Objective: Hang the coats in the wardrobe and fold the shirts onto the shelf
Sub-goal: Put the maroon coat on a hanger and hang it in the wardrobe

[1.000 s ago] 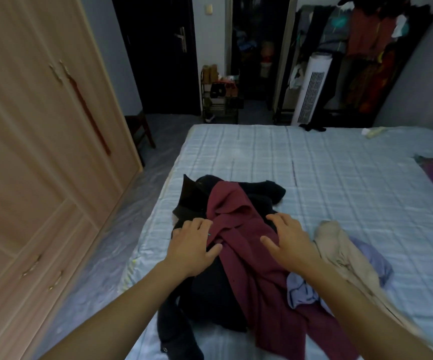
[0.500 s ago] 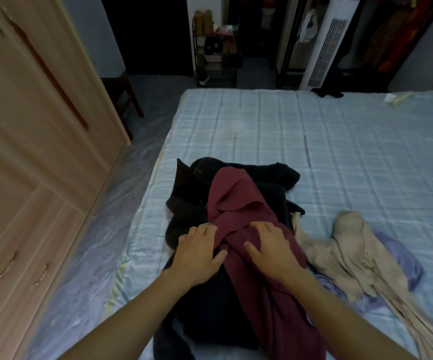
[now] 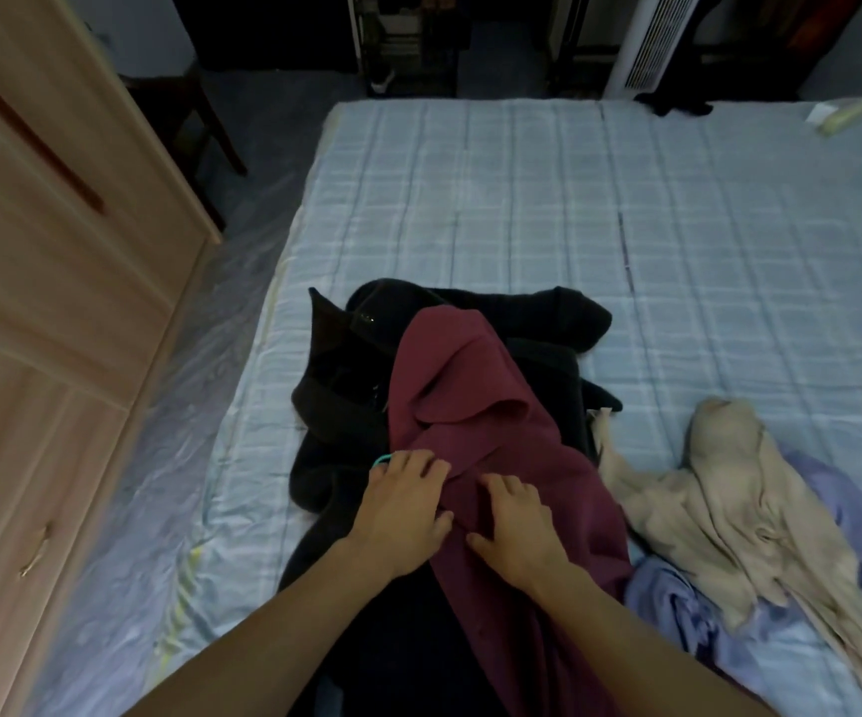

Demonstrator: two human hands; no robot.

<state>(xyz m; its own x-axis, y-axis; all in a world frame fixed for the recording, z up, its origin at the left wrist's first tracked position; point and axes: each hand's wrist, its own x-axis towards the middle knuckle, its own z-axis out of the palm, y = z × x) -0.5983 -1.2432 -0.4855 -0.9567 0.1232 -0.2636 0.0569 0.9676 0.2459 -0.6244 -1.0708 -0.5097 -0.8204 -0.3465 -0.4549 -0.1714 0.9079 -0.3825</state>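
Both hands drawn closer together than a second ago, thumbs now nearly touching. Left hand (image 3: pixel 403 514): fingers spread flat at the left edge of the maroon coat (image 3: pixel 496 421), which lies over the black coat (image 3: pixel 346 385). Right hand (image 3: pixel 516 530): flat on the maroon coat, gripping nothing as far as the dim view shows. Coats heaped at the near edge of the bed (image 3: pixel 522 199); beige garment (image 3: pixel 718 499) and lavender shirt (image 3: pixel 677 608) just to their right. Wardrobe (image 3: pixel 56 251) at left, doors closed.

Both hands, left hand (image 3: pixel 402 514) and right hand (image 3: pixel 519 530), rest on a maroon coat (image 3: pixel 491 432) lying over a black coat (image 3: pixel 346 364) on the bed (image 3: pixel 522 199), with a beige shirt (image 3: pixel 718 499) beside it.
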